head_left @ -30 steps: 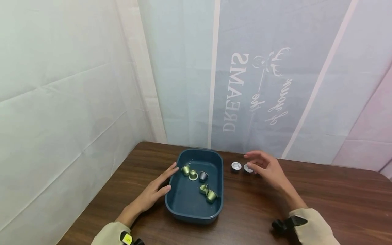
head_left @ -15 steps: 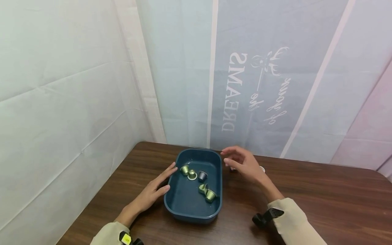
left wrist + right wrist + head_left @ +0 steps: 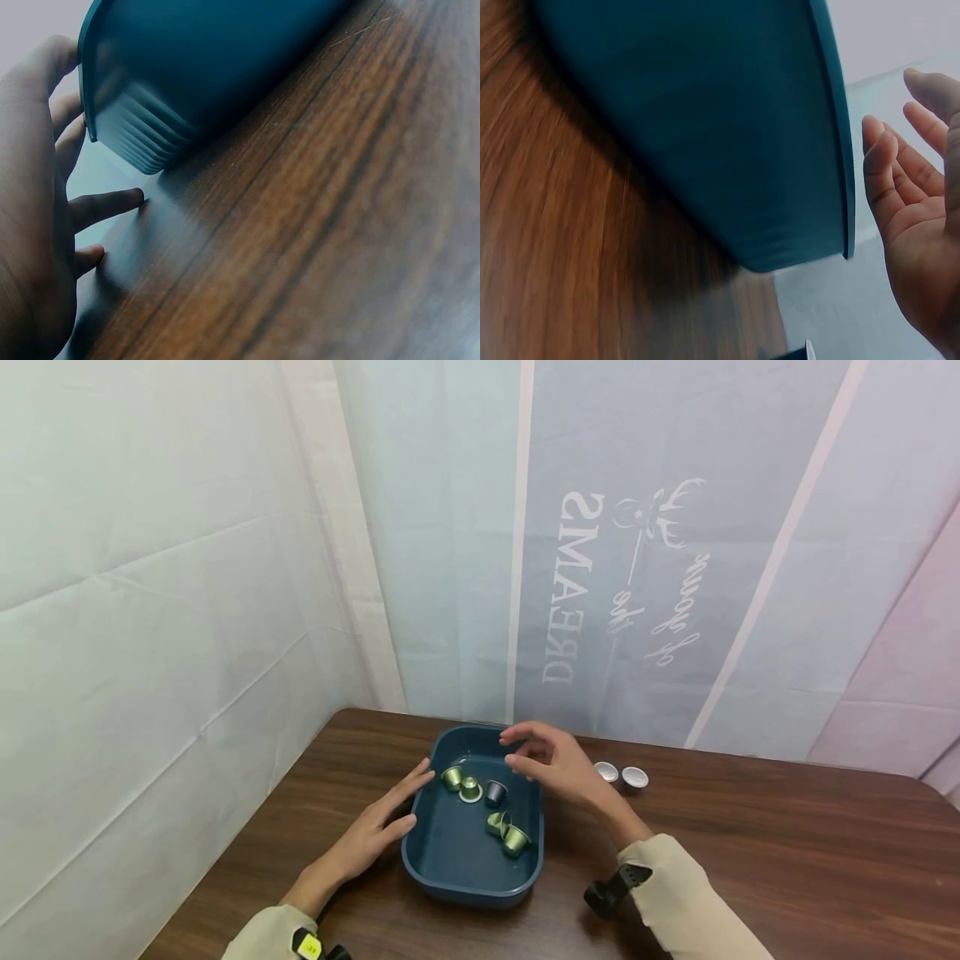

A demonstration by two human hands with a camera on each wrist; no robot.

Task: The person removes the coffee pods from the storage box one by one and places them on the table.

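A dark blue rectangular bin stands on the wooden table. Inside lie several green coffee capsules and one dark coffee capsule. My left hand lies along the bin's left side, fingers spread and fingertips at the rim; in the left wrist view two fingers reach down to the tabletop. My right hand hovers at the bin's far right rim, with its fingers loosely bent and nothing visible between them. To its right, two silver-topped coffee capsules sit lid up on the table.
The brown table extends to the right of the bin. A blue-grey cloth with mirrored lettering hangs behind it, and a white cloth hangs on the left. A black wrist camera is strapped over the right sleeve.
My right hand has moved left from above the silver-topped capsules to the bin's right rim, uncovering the rightmost capsule. The left hand and the capsules inside the bin have stayed put.
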